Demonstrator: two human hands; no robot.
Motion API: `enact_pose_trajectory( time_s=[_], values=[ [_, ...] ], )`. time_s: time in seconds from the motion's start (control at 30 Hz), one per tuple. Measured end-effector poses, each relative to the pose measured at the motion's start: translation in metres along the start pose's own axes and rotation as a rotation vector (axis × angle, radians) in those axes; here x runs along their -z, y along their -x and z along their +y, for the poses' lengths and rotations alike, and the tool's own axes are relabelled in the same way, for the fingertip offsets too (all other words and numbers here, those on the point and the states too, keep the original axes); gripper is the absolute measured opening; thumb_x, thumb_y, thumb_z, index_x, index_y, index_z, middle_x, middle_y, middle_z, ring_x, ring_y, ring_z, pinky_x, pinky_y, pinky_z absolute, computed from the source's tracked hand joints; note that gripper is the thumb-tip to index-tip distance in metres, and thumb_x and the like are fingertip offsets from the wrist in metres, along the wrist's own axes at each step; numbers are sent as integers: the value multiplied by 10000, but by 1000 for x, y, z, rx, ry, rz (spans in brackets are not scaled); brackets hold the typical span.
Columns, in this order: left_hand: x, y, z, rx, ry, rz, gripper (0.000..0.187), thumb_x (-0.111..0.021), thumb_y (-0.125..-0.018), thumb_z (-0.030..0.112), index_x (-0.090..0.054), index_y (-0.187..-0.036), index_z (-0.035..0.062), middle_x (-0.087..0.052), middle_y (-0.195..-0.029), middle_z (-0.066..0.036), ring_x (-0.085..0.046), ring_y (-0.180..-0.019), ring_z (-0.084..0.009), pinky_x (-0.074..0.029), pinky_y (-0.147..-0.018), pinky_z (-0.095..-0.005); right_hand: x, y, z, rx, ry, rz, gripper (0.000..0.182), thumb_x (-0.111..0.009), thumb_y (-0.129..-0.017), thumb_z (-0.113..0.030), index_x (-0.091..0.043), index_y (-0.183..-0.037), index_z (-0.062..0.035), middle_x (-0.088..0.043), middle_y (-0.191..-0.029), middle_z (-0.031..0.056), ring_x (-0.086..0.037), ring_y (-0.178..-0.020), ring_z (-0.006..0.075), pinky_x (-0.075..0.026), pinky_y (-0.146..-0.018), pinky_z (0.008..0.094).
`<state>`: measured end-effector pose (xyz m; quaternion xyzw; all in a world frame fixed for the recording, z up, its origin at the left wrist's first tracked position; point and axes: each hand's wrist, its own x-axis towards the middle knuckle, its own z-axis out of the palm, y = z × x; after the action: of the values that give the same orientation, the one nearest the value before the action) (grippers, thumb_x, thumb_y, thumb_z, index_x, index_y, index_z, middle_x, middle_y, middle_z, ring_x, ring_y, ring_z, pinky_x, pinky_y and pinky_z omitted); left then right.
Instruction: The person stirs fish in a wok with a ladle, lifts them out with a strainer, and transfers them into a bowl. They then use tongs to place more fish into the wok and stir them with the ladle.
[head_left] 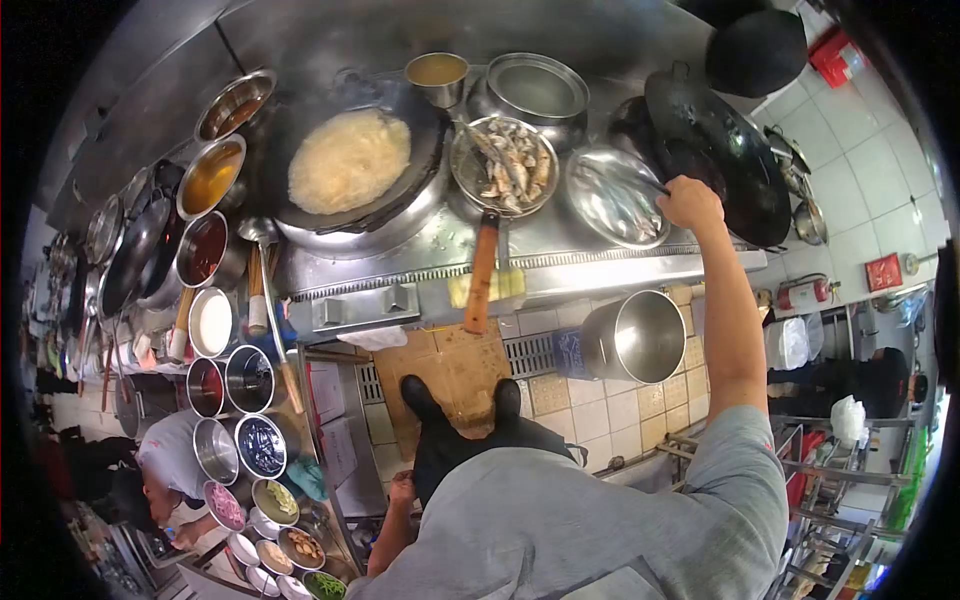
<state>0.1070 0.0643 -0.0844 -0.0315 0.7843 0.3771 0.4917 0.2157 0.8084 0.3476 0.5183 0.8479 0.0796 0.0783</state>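
Note:
My right hand (692,203) is closed around a dark handle (648,184) that reaches over a shiny oval metal dish (590,222); the far end of that utensil is hard to make out. Silvery whole fish (625,205) lie in the dish. Left of it, browned small fish (515,165) fill a strainer with a wooden handle (483,265). In the wok (290,130), pale foamy liquid (350,160) bubbles. My left hand (402,490) hangs low beside my body with curled fingers; what it holds, if anything, is hidden.
A large dark wok (720,160) stands at the right, a lidless pot (540,85) behind the strainer. Bowls of sauces (212,177) and a ladle (258,235) line the left side. A metal bucket (650,337) stands below the counter edge. Another person (170,460) bends at lower left.

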Motion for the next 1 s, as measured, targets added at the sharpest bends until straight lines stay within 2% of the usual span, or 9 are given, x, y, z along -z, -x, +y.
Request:
enact_pose_trajectory(
  time_s=[0.23, 0.37, 0.5, 0.63, 0.7, 0.77, 0.83, 0.93, 1.0],
  values=[
    [-50, 66, 19, 30, -163, 214, 221, -582, -966, 232, -700, -1050, 65, -665, -803, -40, -620, -648, -128, -512, -561, -310, -69, 2, 39, 46, -103, -299, 462, -629, -848, -357, -663, -1169, -27, -656, -1205, 220, -630, -1141, 365, -503, -969, 452],
    [-67, 84, 32, 78, -198, 235, 240, -580, -963, 236, -685, -1100, 69, -662, -796, -41, -630, -645, -139, -514, -557, -307, -108, -7, 52, 33, -210, -227, 469, -622, -875, -393, -662, -1172, -31, -655, -1204, 216, -627, -1146, 353, -493, -981, 447],
    [-64, 88, 39, 143, -79, 162, 224, -565, -955, 211, -677, -1089, 70, -657, -781, -41, -648, -660, -144, -514, -546, -305, -130, -9, 90, 179, -357, -106, 394, -597, -889, -379, -709, -1052, -38, -654, -1189, 205, -624, -1108, 378, -482, -976, 459],
    [-64, 97, 46, 147, -155, 196, 225, -557, -936, 194, -677, -1059, 51, -654, -762, -44, -657, -668, -153, -521, -543, -313, -117, -5, 109, 232, -350, 18, 424, -608, -877, -384, -712, -1105, -41, -668, -1123, 222, -625, -1084, 397, -487, -948, 460],
    [-57, 83, 21, 137, -4, 177, 236, -559, -925, 206, -684, -1032, 37, -657, -760, -44, -658, -669, -160, -528, -552, -318, -94, 1, 100, 216, -467, 82, 448, -622, -876, -377, -697, -1142, -24, -669, -1107, 243, -633, -1071, 400, -491, -932, 457],
    [-54, 80, 5, 164, -59, 168, 269, -559, -912, 237, -698, -1036, 43, -685, -789, -65, -678, -689, -177, -545, -575, -325, -65, 7, 79, 222, -511, 98, 451, -633, -876, -364, -692, -1140, -4, -676, -1078, 255, -648, -1049, 399, -496, -918, 444],
    [-46, 67, -4, 178, -141, 127, 301, -558, -900, 268, -711, -1040, 50, -712, -817, -87, -698, -708, -194, -562, -598, -333, -35, 13, 46, 273, -554, 162, 444, -634, -878, -364, -695, -1141, -11, -684, -1055, 251, -655, -1035, 399, -500, -913, 434],
    [-32, 22, -62, 78, -55, 42, 315, -541, -924, 292, -708, -1058, 61, -716, -809, -97, -711, -734, -204, -578, -625, -340, 10, 25, -20, 370, -601, 211, 432, -635, -880, -361, -698, -1144, -25, -690, -1039, 246, -659, -1029, 397, -503, -911, 422],
    [-27, 40, -37, 105, -230, 119, 324, -530, -942, 305, -691, -1091, 67, -721, -859, -103, -712, -764, -207, -585, -646, -344, 39, 28, -79, 437, -644, 168, 428, -635, -879, -369, -700, -1144, -40, -690, -1049, 240, -655, -1041, 395, -500, -917, 421]
  ],
)
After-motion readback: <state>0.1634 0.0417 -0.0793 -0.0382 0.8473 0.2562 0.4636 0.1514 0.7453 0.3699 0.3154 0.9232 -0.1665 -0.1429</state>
